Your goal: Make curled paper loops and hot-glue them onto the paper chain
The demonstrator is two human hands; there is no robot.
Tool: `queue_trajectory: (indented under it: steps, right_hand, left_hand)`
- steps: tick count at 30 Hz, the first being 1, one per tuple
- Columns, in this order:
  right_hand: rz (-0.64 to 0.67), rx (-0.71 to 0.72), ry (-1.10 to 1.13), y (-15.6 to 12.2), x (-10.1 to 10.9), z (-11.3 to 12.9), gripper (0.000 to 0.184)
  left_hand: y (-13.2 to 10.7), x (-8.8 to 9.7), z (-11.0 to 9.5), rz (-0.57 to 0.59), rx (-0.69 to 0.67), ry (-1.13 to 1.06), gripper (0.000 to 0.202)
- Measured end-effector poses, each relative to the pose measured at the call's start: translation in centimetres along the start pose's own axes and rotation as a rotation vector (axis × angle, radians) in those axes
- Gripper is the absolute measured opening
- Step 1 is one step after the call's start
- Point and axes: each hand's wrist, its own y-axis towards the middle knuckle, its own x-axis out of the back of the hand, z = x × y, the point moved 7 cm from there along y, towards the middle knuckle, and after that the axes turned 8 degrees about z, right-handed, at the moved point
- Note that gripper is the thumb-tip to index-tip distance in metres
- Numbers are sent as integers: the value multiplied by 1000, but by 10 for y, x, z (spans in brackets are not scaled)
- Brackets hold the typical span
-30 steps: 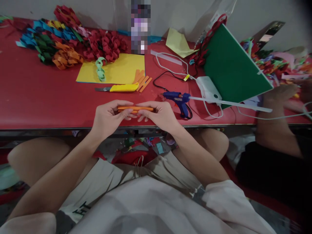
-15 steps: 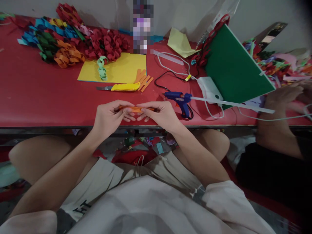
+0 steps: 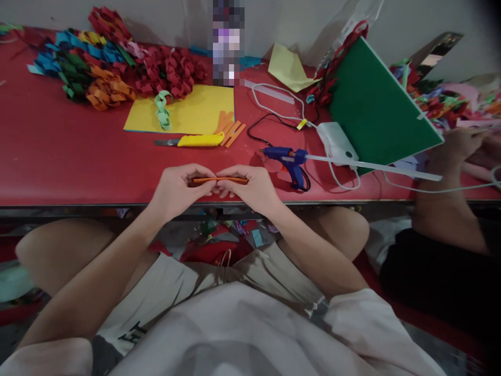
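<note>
Left hand (image 3: 177, 189) and right hand (image 3: 250, 187) pinch the ends of an orange paper strip (image 3: 219, 180) near the glue gun (image 3: 287, 159); light, floppy, creases easily.

A red table (image 3: 58, 156) spreads beneath and beyond your fingers (image 3: 198, 171). Well past them a pale wall (image 3: 274, 21) backs it. Below them lies a scrap-littered floor (image 3: 235, 230).
</note>
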Motion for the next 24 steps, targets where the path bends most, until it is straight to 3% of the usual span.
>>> queue_trajectory:
  steps: [9, 14, 18, 24]
  right_hand:
    - [185, -106, 140, 2, 6, 5, 41]
    - [152, -97, 151, 4, 8, 3, 33]
    - [126, -68, 24, 4, 12, 6, 26]
    - [124, 5, -115, 1, 11, 19, 19]
  left_hand:
    - [1, 5, 2, 97, 15, -123, 36]
    - [2, 7, -1, 132, -12, -28, 40]
    - [1, 8, -1, 169, 2, -53, 41]
    - [-1, 4, -1, 116, 0, -85, 37]
